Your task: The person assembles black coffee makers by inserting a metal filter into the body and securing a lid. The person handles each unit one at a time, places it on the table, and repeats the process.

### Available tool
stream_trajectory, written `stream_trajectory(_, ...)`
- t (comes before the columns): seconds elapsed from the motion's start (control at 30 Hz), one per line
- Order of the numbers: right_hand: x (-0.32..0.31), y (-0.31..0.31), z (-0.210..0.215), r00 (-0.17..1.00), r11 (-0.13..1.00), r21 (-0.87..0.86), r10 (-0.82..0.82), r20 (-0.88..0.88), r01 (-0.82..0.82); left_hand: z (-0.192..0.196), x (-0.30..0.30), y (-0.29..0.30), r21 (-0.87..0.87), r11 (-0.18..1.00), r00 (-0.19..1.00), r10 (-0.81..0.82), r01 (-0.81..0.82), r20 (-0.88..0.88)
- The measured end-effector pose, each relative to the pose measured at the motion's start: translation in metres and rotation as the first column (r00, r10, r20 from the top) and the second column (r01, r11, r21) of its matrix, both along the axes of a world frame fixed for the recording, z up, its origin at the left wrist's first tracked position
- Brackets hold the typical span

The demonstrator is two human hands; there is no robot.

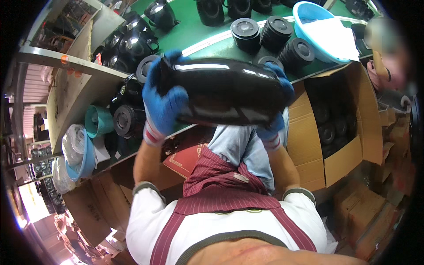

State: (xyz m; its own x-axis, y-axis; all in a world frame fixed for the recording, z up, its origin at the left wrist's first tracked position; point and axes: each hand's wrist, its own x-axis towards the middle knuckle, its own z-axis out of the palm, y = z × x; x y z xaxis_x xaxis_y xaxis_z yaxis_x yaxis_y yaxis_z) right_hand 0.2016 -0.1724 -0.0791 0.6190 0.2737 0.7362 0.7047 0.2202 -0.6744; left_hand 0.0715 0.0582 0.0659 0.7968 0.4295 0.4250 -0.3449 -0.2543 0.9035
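Between both hands I hold a large glossy black jug-like vessel (225, 90) on its side, above my lap and the near edge of the green table. Its exact kind does not show, and no handle or spout is plain to see. My left hand (164, 104), in a blue glove, grips the left end with the thumb across the near side. At the right end, my right hand (276, 126), gloved the same way, wraps round from beneath and behind, its palm hidden by the vessel. Ribbed black lids (295, 55) stand in stacks just beyond.
Glossy black jugs (134, 42) crowd the green table (194, 33) at left and back. A light-blue basin (307, 15) holds white sheets. An open cardboard box (307, 141) with black round items sits at right, near another person (384, 57). Small basins (98, 121) stand at left.
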Motion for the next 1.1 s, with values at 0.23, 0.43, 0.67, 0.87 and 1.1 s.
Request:
stream_trajectory(0.23, 0.085, 0.117, -0.05, 0.015, 0.873, 0.273, 0.305, -0.952, -0.404, -0.029, 0.173, 0.128, 0.797, 0.601, 0.869, 0.425, -0.061, -0.254)
stream_trajectory(0.43, 0.137, 0.251, -0.073, -0.548, 0.773, 0.618, 0.459, -0.7, -0.142, -0.073, 0.296, 0.163, 0.841, 0.504, 0.805, 0.408, 0.195, -0.431)
stream_trajectory(0.67, 0.198, 0.339, -0.098, -0.337, 0.647, 0.745, 0.746, -0.574, 0.164, -0.12, 0.317, 0.251, 0.778, 0.625, 0.985, 0.165, -0.059, -0.058)
stream_trajectory(0.87, 0.266, 0.353, -0.118, -0.402, 0.662, 0.721, 0.728, -0.555, 0.204, -0.125, 0.302, 0.327, 0.928, -0.223, 0.455, 0.822, -0.298, 0.343)
stream_trajectory(1.1, 0.154, 0.28, -0.05, -0.191, 0.854, 0.315, 0.257, -0.947, -0.413, -0.125, 0.256, 0.368, 0.99, 0.13, 0.587, 0.806, -0.054, -0.074)
